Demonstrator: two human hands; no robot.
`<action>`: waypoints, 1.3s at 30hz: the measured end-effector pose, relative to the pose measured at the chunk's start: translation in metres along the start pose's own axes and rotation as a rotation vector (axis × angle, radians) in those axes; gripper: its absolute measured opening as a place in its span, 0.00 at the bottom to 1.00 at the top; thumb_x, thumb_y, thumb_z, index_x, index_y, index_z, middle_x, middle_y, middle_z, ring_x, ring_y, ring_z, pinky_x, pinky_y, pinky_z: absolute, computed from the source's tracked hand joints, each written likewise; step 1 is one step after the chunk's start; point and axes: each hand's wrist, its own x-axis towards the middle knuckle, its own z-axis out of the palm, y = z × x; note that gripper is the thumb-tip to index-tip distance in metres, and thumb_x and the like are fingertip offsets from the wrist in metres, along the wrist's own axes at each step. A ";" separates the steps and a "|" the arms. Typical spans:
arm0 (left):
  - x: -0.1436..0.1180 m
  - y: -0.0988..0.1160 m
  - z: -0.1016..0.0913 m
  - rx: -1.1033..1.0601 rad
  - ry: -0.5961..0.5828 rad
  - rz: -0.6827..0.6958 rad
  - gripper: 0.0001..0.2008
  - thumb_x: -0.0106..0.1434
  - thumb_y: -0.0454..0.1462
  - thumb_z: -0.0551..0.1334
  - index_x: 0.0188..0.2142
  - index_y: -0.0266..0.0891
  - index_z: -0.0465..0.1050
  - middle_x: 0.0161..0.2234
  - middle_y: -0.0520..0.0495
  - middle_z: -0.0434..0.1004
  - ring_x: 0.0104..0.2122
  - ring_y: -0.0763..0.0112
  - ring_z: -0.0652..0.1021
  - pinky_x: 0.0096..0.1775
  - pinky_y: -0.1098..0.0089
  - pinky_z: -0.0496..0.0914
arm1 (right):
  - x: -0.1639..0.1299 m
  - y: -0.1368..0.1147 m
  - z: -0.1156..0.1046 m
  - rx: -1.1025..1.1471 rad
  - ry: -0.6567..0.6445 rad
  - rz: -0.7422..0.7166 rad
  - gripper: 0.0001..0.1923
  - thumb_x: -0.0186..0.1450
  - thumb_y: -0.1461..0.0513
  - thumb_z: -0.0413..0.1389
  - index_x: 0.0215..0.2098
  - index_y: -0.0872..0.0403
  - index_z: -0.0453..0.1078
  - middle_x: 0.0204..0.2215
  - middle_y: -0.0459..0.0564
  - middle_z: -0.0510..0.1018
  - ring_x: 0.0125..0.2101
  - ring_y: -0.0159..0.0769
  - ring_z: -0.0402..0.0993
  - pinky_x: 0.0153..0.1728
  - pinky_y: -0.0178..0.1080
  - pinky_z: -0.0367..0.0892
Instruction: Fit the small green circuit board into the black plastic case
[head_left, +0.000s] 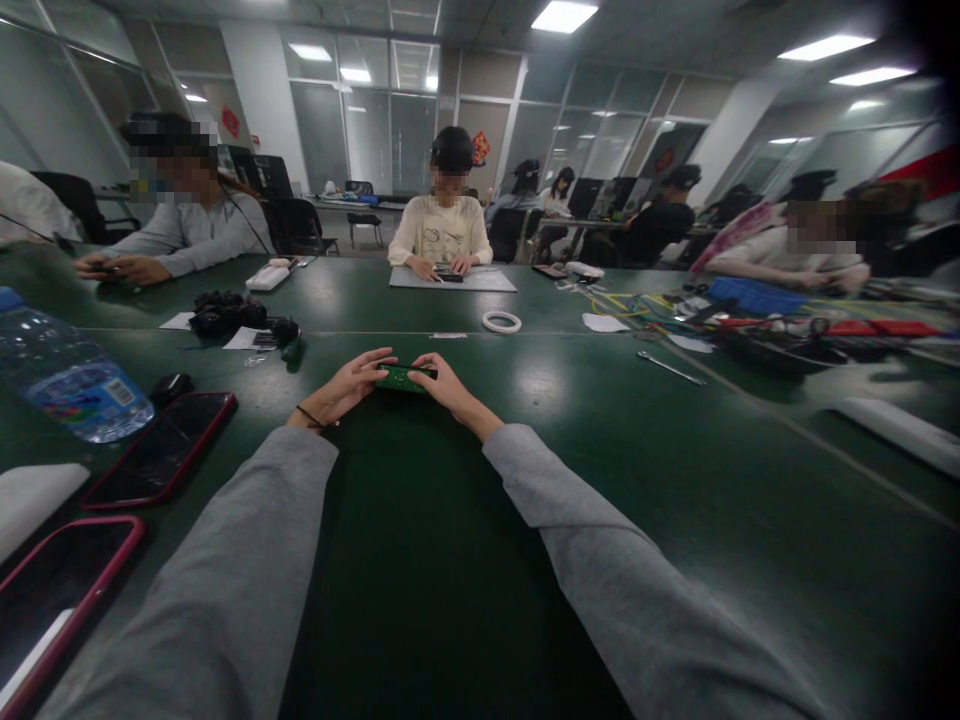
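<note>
A green circuit board (pixel 403 379) with a dark strip along its far edge is held between my two hands, just over the green table (pixel 420 480). My left hand (pixel 351 388) grips the board's left end, thumb near its front and fingers around the far side. At the right end, my right hand (pixel 445 382) has its fingers closed on the board's edge. The fingers cover both ends of the board. Whether its underside touches the table, I cannot tell.
Left of my arm lie two phones with red edges (pixel 161 450) (pixel 71 600) and a tilted water bottle (pixel 75 375). A white tape ring (pixel 501 322), a wrench (pixel 670 368) and tangled cables (pixel 637 305) lie beyond my hands. A person (pixel 442 230) sits opposite.
</note>
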 end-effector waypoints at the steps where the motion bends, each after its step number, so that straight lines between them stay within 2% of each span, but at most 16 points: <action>1: 0.001 0.000 0.000 -0.010 0.015 -0.009 0.24 0.54 0.31 0.66 0.52 0.40 0.70 0.54 0.42 0.70 0.47 0.68 0.74 0.48 0.69 0.69 | -0.001 -0.002 0.000 0.005 -0.001 0.008 0.17 0.58 0.55 0.58 0.41 0.52 0.63 0.41 0.48 0.69 0.44 0.38 0.66 0.45 0.42 0.64; 6: 0.005 -0.003 -0.004 -0.029 0.056 -0.020 0.22 0.56 0.35 0.66 0.51 0.39 0.70 0.52 0.41 0.72 0.44 0.68 0.76 0.43 0.69 0.71 | -0.002 -0.004 0.003 0.039 0.008 0.031 0.19 0.57 0.56 0.59 0.43 0.52 0.62 0.43 0.48 0.69 0.46 0.37 0.66 0.46 0.41 0.64; 11: 0.007 -0.006 -0.006 -0.065 0.099 -0.004 0.20 0.55 0.33 0.66 0.49 0.37 0.72 0.48 0.41 0.75 0.41 0.69 0.77 0.42 0.70 0.71 | 0.000 0.002 0.003 0.006 0.028 -0.022 0.19 0.58 0.54 0.59 0.44 0.53 0.63 0.46 0.49 0.69 0.49 0.37 0.65 0.50 0.42 0.61; 15: 0.012 -0.010 -0.010 -0.110 0.111 0.030 0.19 0.55 0.31 0.66 0.47 0.35 0.72 0.46 0.42 0.76 0.42 0.71 0.76 0.45 0.71 0.71 | 0.004 0.010 0.003 0.006 0.090 -0.056 0.19 0.58 0.54 0.58 0.44 0.53 0.62 0.46 0.50 0.69 0.49 0.38 0.65 0.49 0.42 0.63; 18: 0.014 -0.012 -0.012 -0.156 0.142 0.049 0.17 0.55 0.29 0.65 0.46 0.35 0.73 0.44 0.43 0.76 0.43 0.72 0.76 0.46 0.72 0.70 | 0.006 0.014 0.003 -0.009 0.198 -0.107 0.19 0.58 0.55 0.58 0.44 0.53 0.60 0.42 0.50 0.69 0.46 0.38 0.67 0.48 0.42 0.64; 22: 0.013 -0.010 -0.011 -0.188 0.177 0.026 0.16 0.56 0.28 0.64 0.45 0.36 0.72 0.43 0.43 0.76 0.42 0.71 0.77 0.45 0.71 0.70 | 0.004 0.011 0.003 -0.298 0.347 -0.203 0.20 0.55 0.63 0.58 0.45 0.54 0.61 0.41 0.51 0.70 0.45 0.40 0.66 0.49 0.45 0.62; 25: 0.012 -0.010 -0.011 -0.215 0.237 0.022 0.14 0.54 0.26 0.65 0.41 0.36 0.71 0.34 0.48 0.76 0.35 0.75 0.77 0.39 0.73 0.71 | 0.000 0.005 0.003 -0.490 0.350 -0.212 0.22 0.55 0.65 0.58 0.47 0.53 0.62 0.43 0.52 0.70 0.45 0.43 0.64 0.47 0.46 0.63; 28: 0.014 -0.012 -0.013 -0.230 0.250 0.054 0.13 0.50 0.26 0.67 0.32 0.37 0.66 0.24 0.56 0.69 0.23 0.82 0.72 0.27 0.80 0.66 | -0.002 0.004 0.004 -0.544 0.340 -0.206 0.27 0.55 0.61 0.60 0.52 0.54 0.60 0.45 0.54 0.69 0.45 0.44 0.64 0.46 0.47 0.64; 31: 0.017 -0.012 -0.016 -0.226 0.222 0.094 0.21 0.47 0.27 0.69 0.24 0.39 0.54 0.17 0.62 0.56 0.15 0.86 0.61 0.18 0.81 0.54 | 0.000 0.007 0.003 -0.593 0.366 -0.142 0.31 0.55 0.57 0.62 0.53 0.57 0.60 0.45 0.57 0.69 0.47 0.46 0.64 0.46 0.48 0.64; 35: 0.017 -0.010 -0.021 -0.189 0.267 0.110 0.29 0.46 0.29 0.70 0.22 0.41 0.43 0.15 0.64 0.43 0.11 0.87 0.53 0.15 0.78 0.44 | 0.000 0.009 0.002 -0.650 0.288 -0.072 0.23 0.57 0.58 0.61 0.49 0.58 0.64 0.44 0.57 0.70 0.46 0.45 0.66 0.46 0.46 0.65; 39: 0.014 -0.007 -0.025 -0.155 0.278 0.103 0.30 0.45 0.30 0.70 0.22 0.41 0.42 0.14 0.65 0.42 0.11 0.87 0.52 0.14 0.77 0.44 | -0.007 -0.002 0.004 -0.823 0.284 -0.228 0.22 0.59 0.65 0.58 0.52 0.58 0.62 0.47 0.57 0.67 0.46 0.44 0.65 0.46 0.46 0.65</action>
